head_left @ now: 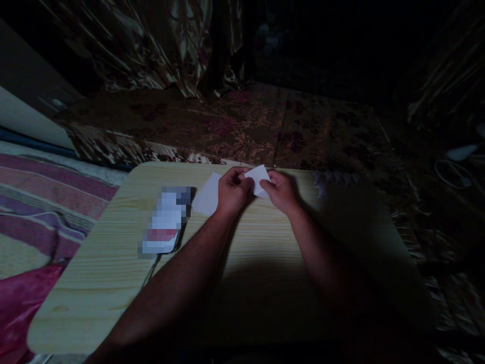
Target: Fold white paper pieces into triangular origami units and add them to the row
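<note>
White paper slip (258, 179) up over the far edge of the wooden table (113, 283), left hand (232, 192) and right hand (280, 191) both pinching it at the fingertips. It looks partly folded, I'd say; a second sheet (206, 199) lies flat and untouched beside the phone (166, 220).

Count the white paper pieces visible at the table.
2. One paper is pinched between left hand and right hand; the other paper lies flat on the table beside the left hand. The hands may hide more.
</note>
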A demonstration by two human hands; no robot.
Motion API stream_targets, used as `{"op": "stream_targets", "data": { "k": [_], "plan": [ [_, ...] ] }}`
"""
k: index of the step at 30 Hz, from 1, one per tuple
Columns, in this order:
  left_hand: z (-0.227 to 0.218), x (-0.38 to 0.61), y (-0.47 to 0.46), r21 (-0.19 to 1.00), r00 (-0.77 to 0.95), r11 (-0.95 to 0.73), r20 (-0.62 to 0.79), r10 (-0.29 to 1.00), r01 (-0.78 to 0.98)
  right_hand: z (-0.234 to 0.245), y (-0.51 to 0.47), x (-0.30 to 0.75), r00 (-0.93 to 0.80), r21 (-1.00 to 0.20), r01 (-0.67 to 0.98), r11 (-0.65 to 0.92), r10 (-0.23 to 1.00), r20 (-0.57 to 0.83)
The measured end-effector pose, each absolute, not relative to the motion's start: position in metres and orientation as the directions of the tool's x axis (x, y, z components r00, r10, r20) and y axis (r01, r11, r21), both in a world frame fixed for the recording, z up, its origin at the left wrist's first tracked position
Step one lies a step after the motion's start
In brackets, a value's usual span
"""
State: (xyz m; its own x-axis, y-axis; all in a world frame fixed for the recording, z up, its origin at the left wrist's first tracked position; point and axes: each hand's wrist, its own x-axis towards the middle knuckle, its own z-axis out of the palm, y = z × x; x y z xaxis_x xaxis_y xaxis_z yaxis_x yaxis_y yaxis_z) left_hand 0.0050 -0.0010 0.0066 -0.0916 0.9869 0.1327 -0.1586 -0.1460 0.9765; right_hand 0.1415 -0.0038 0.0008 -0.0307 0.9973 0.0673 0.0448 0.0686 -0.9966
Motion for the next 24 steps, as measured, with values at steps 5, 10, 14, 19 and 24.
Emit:
{"op": "stream_targets", "data": {
  "k": [5, 10, 14, 19, 24],
  "plan": [
    [0.006, 0.004, -0.001, 0.985, -0.101, -0.132, 0.120, 0.988, -0.114, -0.001, -0.003, 0.143, -0.038, -0.998, 0.012, 0.055, 0.998, 0.054],
    [0.006, 0.003, 0.000, 0.985, -0.091, -0.118, 0.107, 0.990, -0.126, -0.004, -0.003, 0.145, -0.045, -0.997, -0.032, 0.068, 0.997, 0.070],
    [0.006, 0.003, 0.001, 0.984, -0.081, -0.109, 0.098, 0.992, -0.142, -0.006, -0.002, 0.149, -0.033, -0.989, -0.064, 0.132, 0.990, 0.134],
    [0.004, 0.002, 0.002, 0.987, -0.074, -0.099, 0.090, 0.993, -0.126, 0.001, -0.007, 0.154, -0.132, -0.986, -0.030, 0.165, 0.977, 0.168],
    [0.004, 0.003, 0.002, 0.985, -0.092, -0.109, 0.098, 0.991, -0.131, 0.006, -0.008, 0.154, -0.107, -0.987, -0.001, 0.160, 0.981, 0.160]
  ]
}}
